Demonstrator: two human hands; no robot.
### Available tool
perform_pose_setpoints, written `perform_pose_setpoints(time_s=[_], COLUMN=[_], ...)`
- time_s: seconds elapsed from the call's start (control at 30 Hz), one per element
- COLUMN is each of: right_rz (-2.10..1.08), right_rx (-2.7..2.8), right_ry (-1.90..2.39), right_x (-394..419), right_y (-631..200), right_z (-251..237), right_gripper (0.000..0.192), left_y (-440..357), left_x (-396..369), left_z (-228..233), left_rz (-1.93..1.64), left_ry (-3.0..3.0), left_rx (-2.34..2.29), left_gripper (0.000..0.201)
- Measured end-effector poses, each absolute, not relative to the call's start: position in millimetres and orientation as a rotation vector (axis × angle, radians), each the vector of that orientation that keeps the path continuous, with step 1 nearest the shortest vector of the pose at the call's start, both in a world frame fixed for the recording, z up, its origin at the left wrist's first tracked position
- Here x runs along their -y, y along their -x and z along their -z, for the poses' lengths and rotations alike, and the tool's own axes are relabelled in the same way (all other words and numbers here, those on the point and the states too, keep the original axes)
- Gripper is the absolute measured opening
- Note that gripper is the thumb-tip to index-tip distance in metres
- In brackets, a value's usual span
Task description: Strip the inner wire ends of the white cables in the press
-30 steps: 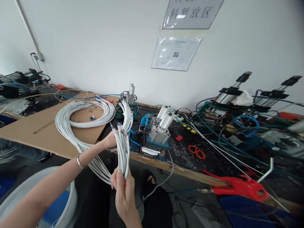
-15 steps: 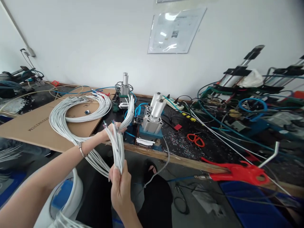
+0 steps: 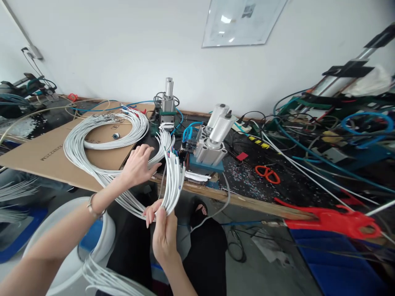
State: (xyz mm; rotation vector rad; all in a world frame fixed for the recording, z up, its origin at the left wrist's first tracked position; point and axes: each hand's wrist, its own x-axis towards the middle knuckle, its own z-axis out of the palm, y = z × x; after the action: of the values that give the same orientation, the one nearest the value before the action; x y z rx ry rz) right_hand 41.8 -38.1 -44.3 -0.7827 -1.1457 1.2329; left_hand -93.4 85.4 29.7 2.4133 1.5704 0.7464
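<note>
A seated person's right hand (image 3: 163, 234) pinches a bundle of thin white cables (image 3: 173, 185) near the counter (image 3: 247, 201) edge, fingers closed round it, its long axis rising far and slightly right toward the grey pneumatic press (image 3: 212, 142); the left hand (image 3: 137, 164), fingers spread loosely, rests on the coiled strands just left

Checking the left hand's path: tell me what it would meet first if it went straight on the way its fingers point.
The left hand points up and right across the bench. First in that line are probably the white cables arching just past its fingers, then the metal cylinder machine; depth is unclear.
</note>
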Motion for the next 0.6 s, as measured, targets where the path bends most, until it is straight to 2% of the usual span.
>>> perform_pose_setpoints(time_s=[0.07, 0.2, 0.37, 0.5, 0.6], right_rz=[-1.214, -1.161, -1.023, -1.011, -1.083], right_rx=[1.161, 1.217, 1.291, 1.335, 1.373], right_ry=[0.777, 0.809, 0.857, 0.872, 0.883], right_x=[40, 51, 62, 64, 69], right_y=[-42, -38, -38, -50, -72], right_z=[47, 60, 70, 63, 63], right_gripper=[0.036, 0.028, 0.046, 0.044, 0.032], left_y=[100, 96, 63, 40, 27], left_x=[-54, -2, 11, 8, 5], left_z=[-35, -43, -49, -51, -37], left_rz=[-0.747, -0.666, -0.698, -0.724, -0.774], left_ry=[-2.349, -2.084, -1.565, -1.401, -1.249], left_rx=[-1.363, -0.896, -0.822, -0.763, -0.735], left_gripper=[0.033, 0.042, 0.020, 0.027, 0.037])
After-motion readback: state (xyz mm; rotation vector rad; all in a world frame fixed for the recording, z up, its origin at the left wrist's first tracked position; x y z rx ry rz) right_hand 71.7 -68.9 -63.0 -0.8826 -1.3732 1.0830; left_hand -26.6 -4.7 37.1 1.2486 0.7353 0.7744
